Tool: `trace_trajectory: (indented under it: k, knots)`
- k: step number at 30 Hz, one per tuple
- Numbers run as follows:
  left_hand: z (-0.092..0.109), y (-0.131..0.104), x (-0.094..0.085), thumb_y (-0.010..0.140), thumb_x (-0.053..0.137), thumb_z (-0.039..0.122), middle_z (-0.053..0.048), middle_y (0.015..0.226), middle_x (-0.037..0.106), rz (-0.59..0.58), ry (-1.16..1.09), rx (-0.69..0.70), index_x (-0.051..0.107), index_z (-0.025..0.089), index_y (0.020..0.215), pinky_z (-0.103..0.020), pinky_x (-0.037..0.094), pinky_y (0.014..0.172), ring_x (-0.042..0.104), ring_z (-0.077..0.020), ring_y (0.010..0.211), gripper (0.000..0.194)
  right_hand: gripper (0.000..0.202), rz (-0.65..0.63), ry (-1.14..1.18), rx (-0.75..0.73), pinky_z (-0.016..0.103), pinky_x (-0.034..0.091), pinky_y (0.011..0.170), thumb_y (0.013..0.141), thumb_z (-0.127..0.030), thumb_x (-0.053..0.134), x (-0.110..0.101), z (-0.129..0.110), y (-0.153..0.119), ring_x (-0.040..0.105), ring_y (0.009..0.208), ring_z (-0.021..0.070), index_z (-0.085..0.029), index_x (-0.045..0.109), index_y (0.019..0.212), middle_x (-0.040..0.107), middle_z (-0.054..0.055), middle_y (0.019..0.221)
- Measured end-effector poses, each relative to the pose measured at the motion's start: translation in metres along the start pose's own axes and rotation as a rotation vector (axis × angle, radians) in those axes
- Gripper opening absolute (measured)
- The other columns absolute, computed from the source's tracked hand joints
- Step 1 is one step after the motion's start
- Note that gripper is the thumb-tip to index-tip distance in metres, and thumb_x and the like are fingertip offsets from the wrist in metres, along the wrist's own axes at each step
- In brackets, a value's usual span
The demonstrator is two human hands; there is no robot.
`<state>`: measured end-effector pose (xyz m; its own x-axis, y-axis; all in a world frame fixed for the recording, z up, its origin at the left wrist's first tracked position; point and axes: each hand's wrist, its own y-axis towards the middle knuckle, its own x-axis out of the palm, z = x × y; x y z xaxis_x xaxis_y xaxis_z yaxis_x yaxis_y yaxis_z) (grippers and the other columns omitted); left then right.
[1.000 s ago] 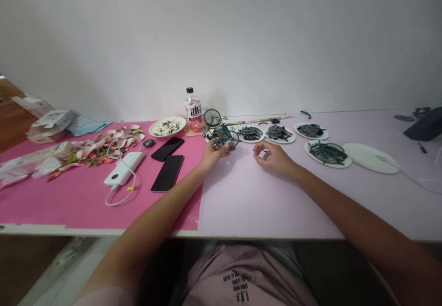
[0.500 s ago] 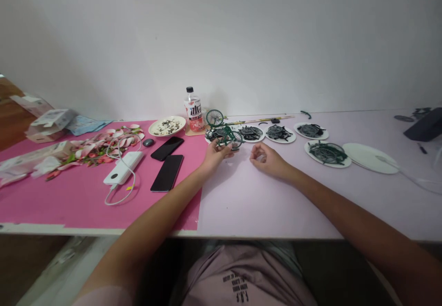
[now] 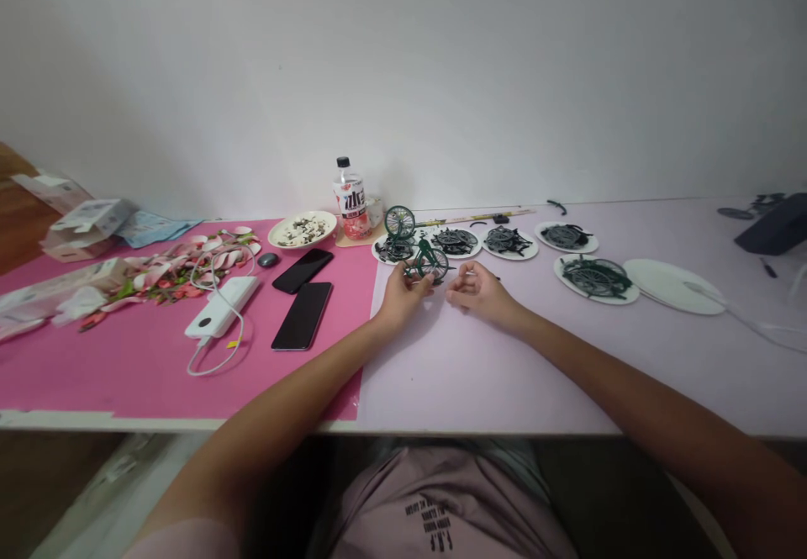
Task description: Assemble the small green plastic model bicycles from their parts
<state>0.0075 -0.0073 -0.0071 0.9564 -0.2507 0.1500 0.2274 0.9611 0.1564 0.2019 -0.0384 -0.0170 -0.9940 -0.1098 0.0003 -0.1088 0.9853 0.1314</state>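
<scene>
Plainly, the left hand (image 3: pixel 403 298) pinches a dark-green, thin-spoked model bicycle (image 3: pixel 430 260); the right hand (image 3: pixel 480 292) curls its fingers, grip unclear; a transparent, black-capped bottle (image 3: pixel 351 202) bears unreadable lettering.

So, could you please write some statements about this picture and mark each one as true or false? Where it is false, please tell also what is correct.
1. The left hand holds a green bicycle model. True.
2. The right hand is over the pink surface. False: it is over the pale surface.
3. The bottle has a black cap. True.
4. The two phones lie on the pale surface. False: both lie on the pink surface.
5. A white cable lies on the pink surface. True.
</scene>
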Motion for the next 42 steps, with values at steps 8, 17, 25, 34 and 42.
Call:
trace_trajectory:
  k: [8,17,25,34,42]
  knots:
    - [0.0024,-0.0018,0.0011,0.075,0.091,0.045,-0.014,0.105,0.078,-0.004,0.041,0.017,0.052,0.018,0.12,-0.037,0.063,0.083,0.077,-0.0252,0.096,0.066,0.069,0.031,0.031,0.025,0.026,0.047,0.052,0.066,-0.04,0.09,0.0004,0.0009,0.0018,0.058,0.059,0.0125,-0.028,0.037,0.108,0.07,-0.006,0.083]
    - [0.0033,-0.0003,-0.0005,0.073,0.092,0.046,-0.007,0.089,0.077,-0.008,0.07,0.023,0.053,0.018,0.12,-0.035,0.062,0.079,0.076,-0.0215,0.085,0.068,0.073,0.046,0.056,0.021,0.026,0.045,0.05,0.065,-0.039,0.09,0.0009,0.0019,0.003,0.056,0.054,0.0119,-0.029,0.036,0.112,0.07,-0.005,0.083]
    - [0.0062,-0.0029,0.0012,0.072,0.092,0.044,-0.008,0.092,0.077,-0.029,0.067,0.026,0.054,0.017,0.118,-0.035,0.062,0.079,0.076,-0.0224,0.088,0.065,0.073,0.048,0.055,0.039,0.026,0.045,0.051,0.064,-0.038,0.091,0.0003,0.0024,0.0032,0.058,0.057,0.013,-0.028,0.037,0.113,0.07,-0.004,0.083]
    - [0.0052,-0.0032,0.0004,0.075,0.092,0.041,-0.009,0.096,0.078,-0.049,0.062,0.024,0.055,0.018,0.12,-0.036,0.063,0.08,0.077,-0.0236,0.091,0.063,0.073,0.032,0.052,0.062,0.026,0.045,0.051,0.063,-0.037,0.091,-0.0009,0.0007,0.0033,0.058,0.058,0.013,-0.028,0.038,0.112,0.07,-0.004,0.083]
    - [0.0052,-0.0033,0.0005,0.074,0.092,0.04,-0.011,0.099,0.079,-0.061,0.038,0.021,0.055,0.018,0.118,-0.035,0.063,0.081,0.078,-0.0246,0.095,0.062,0.073,0.034,0.058,0.078,0.025,0.044,0.049,0.062,-0.036,0.091,0.0002,-0.0023,0.0023,0.057,0.056,0.0126,-0.028,0.038,0.111,0.069,-0.005,0.082]
